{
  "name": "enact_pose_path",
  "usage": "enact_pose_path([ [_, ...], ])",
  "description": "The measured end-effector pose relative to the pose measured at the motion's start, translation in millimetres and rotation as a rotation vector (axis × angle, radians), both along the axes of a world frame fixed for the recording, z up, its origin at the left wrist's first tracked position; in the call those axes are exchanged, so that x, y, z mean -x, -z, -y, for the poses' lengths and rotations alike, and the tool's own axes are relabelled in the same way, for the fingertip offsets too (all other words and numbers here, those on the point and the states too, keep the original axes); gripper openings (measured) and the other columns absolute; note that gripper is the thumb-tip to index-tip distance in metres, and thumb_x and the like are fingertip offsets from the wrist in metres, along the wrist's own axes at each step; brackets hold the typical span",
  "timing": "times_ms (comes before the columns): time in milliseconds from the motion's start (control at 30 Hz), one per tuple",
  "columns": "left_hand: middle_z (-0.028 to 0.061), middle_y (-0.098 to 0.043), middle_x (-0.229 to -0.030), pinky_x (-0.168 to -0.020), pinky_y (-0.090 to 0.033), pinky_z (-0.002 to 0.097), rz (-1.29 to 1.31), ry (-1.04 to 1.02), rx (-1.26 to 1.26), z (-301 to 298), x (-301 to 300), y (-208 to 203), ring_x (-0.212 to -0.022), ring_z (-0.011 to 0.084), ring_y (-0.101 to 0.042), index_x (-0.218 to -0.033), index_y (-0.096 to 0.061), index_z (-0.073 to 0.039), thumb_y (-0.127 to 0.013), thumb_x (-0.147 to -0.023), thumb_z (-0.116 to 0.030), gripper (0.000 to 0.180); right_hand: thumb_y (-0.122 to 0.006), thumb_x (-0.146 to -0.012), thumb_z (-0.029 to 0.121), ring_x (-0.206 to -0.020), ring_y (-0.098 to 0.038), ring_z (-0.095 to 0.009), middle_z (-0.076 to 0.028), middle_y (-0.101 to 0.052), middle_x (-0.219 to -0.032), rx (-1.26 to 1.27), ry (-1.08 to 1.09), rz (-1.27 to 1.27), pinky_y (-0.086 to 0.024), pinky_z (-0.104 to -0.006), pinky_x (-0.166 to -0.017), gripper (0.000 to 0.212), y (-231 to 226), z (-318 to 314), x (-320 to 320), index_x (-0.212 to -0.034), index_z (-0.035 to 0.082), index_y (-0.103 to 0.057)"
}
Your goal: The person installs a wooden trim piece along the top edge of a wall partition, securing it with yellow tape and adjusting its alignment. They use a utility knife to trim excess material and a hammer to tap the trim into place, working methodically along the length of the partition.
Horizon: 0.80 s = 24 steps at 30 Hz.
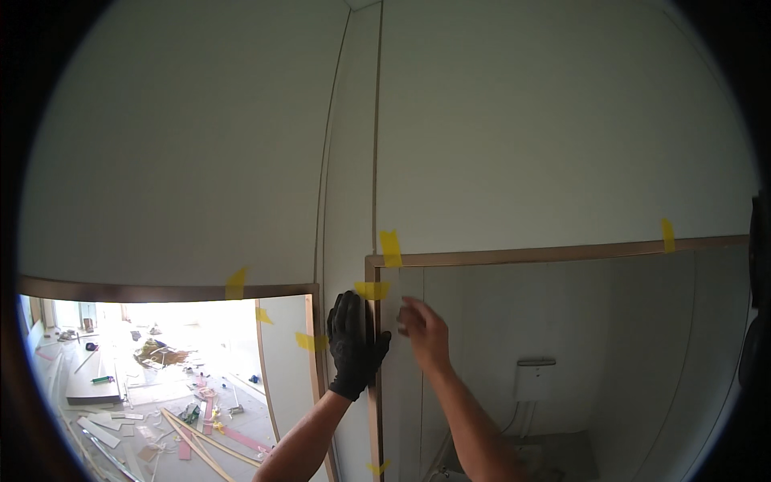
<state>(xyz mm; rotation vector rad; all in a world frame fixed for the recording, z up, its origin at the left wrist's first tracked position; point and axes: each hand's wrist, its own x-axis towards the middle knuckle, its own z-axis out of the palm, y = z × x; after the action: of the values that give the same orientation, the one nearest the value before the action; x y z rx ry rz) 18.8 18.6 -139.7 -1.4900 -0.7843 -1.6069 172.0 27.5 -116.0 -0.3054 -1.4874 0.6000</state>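
My left hand (351, 345), in a black glove, lies flat over the narrow white wall strip (344, 201) and the brown door trim. Its fingers point up and its thumb reaches across the trim's upright. That trim (374, 418) frames the right-hand doorway. A strip of yellow tape (371, 291) crosses the upright just above the glove, and another piece of tape (390, 249) sticks over the corner. Bare and raised, my right hand (424, 331) is just right of the upright, its fingers curled in. Whatever its fingertips may hold is too small to make out.
The left doorway has a brown trim (161, 291) with more yellow tape. Beyond it, the floor (249, 414) is strewn with wood strips (197, 442), offcuts and wrappings. Inside the right doorway, a white box (536, 377) with pipes hangs on the wall.
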Motion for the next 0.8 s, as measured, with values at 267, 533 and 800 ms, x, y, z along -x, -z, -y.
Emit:
enact_pose_path([
  [267,0.0221,-0.041,-0.148,-0.115,-0.031,0.0507,0.017,0.062,-0.017,-5.1,-11.9,-0.5,-0.14,0.041,-0.036,-0.147,-0.037,-0.001,-0.074,-0.075,-0.019,0.083,-0.067,-0.089,0.005,-0.093,-0.067,-0.019,-0.01,-0.069,-0.099,-0.25,0.24,0.082,-0.055,-0.0305,-0.077,0.022,-48.4,-30.3,4.1,-0.111,0.0,-0.068],
  [533,0.0208,-0.04,-0.15,-0.115,-0.03,0.0493,0.003,0.039,-0.009,-3.4,-5.7,1.9,-0.141,0.0395,-0.035,-0.148,-0.037,-0.003,-0.072,-0.08,-0.024,0.08,-0.066,-0.09,0.006,-0.078,-0.067,-0.019,-0.011,-0.069,-0.092,-0.237,0.138,0.176,-0.054,-0.0308,-0.07,0.011,-62.0,-37.0,3.7,-0.099,-0.001,-0.064],
  [800,0.0205,-0.039,-0.15,-0.115,-0.03,0.0505,-0.001,0.037,-0.018,-5.0,-6.4,1.6,-0.141,0.0397,-0.035,-0.148,-0.036,-0.003,-0.074,-0.075,-0.017,0.083,-0.065,-0.089,0.008,-0.071,-0.066,-0.028,-0.014,-0.064,-0.086,-0.654,0.518,0.357,-0.053,-0.0356,-0.064,0.015,-61.6,-34.4,-5.1,-0.094,0.002,-0.052],
])
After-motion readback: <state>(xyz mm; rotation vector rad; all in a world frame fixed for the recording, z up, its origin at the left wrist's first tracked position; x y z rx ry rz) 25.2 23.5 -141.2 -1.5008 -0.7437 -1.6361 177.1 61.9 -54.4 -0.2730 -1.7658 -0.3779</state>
